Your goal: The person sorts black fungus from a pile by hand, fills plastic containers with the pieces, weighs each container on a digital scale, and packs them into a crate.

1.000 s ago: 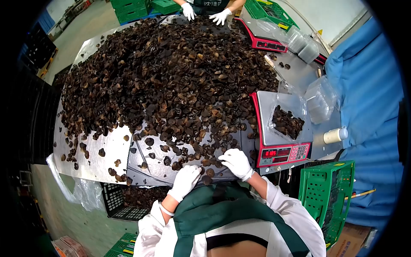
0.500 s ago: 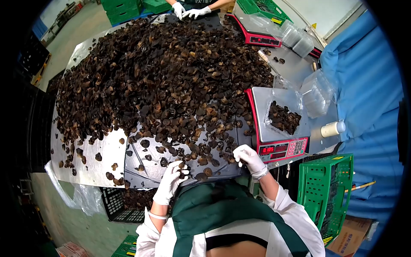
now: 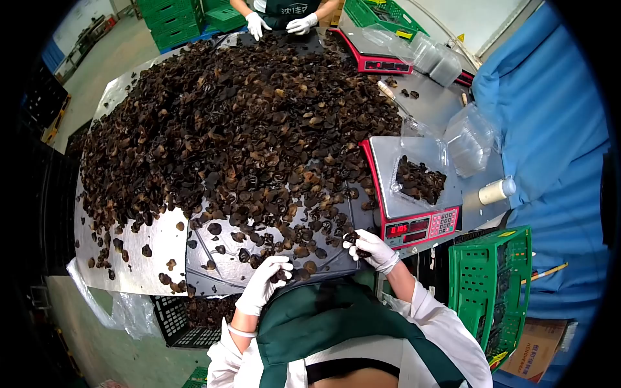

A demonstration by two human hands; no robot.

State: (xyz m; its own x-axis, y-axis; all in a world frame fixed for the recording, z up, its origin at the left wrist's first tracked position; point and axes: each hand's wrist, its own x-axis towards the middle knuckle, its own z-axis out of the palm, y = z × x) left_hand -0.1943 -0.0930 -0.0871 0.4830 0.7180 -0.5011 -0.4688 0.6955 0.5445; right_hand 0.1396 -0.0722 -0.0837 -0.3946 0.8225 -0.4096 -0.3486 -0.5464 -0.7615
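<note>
A wide heap of dark brown wood ear mushrooms [image 3: 246, 136] covers the table. At the near edge, my left hand [image 3: 264, 286], in a white glove, is curled round wood ear pieces that show dark under the fingers. My right hand [image 3: 374, 252], gloved too, grips dark wood ear pieces [image 3: 352, 239] between thumb and fingers, just below the front left corner of the red scale [image 3: 414, 227]. On that scale's plate sits a clear plastic tray holding wood ears [image 3: 420, 182]; the display seems to read 0.105. Loose wood ears [image 3: 310, 266] lie between my hands.
Across the table are a co-worker's gloved hands [image 3: 301, 24] and a second red scale [image 3: 386, 66]. Stacked clear trays [image 3: 471, 142] and a white bottle [image 3: 498, 192] stand at right. Green crates [image 3: 491, 284] are beside me; a black crate [image 3: 174, 323] sits under the table edge.
My right hand has closed on dark wood ear pieces where none showed before. My left hand has turned, its fingers curling over its pieces. The co-worker's hands have moved apart. The view has shifted slightly.
</note>
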